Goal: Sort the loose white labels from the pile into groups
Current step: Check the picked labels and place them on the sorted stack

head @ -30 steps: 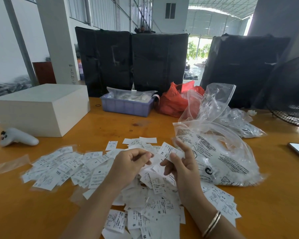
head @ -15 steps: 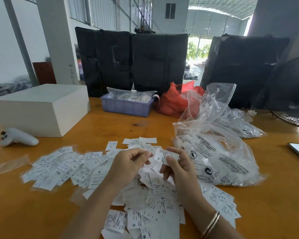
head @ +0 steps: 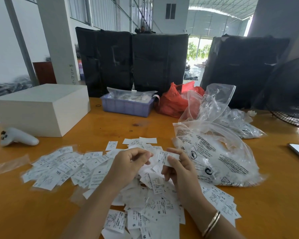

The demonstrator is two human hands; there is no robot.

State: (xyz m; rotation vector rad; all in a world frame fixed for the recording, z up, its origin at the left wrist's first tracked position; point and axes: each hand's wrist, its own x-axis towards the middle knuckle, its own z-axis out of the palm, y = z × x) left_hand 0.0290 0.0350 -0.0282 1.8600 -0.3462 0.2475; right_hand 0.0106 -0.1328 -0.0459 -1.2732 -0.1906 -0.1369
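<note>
**Hands read an XL label over the pile**

Right hand (head: pixel 181 167) pinches a label (head: pixel 164 157) marked XL between thumb and fingers, printed face up, probably so the size can be read before grouping. Left hand (head: pixel 129 163) is curled beside it, fingertips at the label's edge; whether it grips anything I cannot tell. Below both lies the pile (head: pixel 150 200), with a spread group (head: pixel 66 168) to the left. A clear bag (head: pixel 219 157) crowds the right side; a white box (head: pixel 41 107) and controller (head: pixel 17 137) sit well off.
</note>
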